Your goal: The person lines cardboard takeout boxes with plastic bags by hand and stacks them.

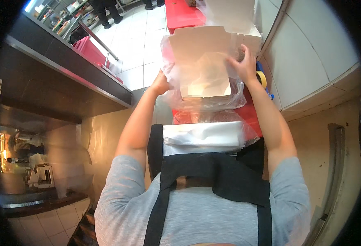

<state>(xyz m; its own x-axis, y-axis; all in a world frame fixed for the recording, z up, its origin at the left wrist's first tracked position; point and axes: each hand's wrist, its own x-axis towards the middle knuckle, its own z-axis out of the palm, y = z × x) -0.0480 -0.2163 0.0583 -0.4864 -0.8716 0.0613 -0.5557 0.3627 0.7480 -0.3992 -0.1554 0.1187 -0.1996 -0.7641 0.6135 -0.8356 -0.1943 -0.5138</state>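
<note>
My left hand [161,83] lay at clear plastic [173,92], grip indiscernible; right hand [248,67] stood open. Between them: one pale carton [205,45], whose corners, if tugged, could have torn the plastic.

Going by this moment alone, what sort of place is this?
Probably a food business's kitchen or packing corner: there's a black apron, a tiled floor and a pale box.

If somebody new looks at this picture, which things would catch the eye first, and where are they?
Probably the large pale cardboard in the upper middle, with the left hand and the right hand on either side. Next might come the shiny silvery plastic just above the black apron, then the bright red surface at the top edge.
</note>
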